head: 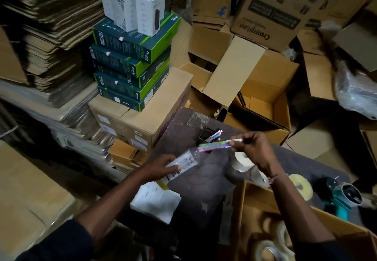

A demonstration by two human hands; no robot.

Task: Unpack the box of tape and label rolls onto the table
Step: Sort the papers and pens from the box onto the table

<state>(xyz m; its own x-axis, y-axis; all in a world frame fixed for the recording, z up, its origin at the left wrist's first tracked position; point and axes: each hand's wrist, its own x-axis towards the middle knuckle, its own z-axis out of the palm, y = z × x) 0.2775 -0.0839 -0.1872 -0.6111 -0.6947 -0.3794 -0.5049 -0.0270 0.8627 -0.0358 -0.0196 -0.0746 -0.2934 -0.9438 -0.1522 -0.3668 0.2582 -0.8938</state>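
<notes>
Fingers [234, 143] of my right hand [256, 150] pinch the end of a green and purple packet [214, 146] above the dark surface [204, 183]. My left hand [161, 167] holds a clear plastic bag [182, 163] with printed labels, thumb curled over it. Two white label rolls [242, 163] lie on the surface under my right wrist, a yellowish tape roll [301, 186] beside them. The cardboard box [257, 197] at the near right has clear tape rolls [282, 235] inside.
</notes>
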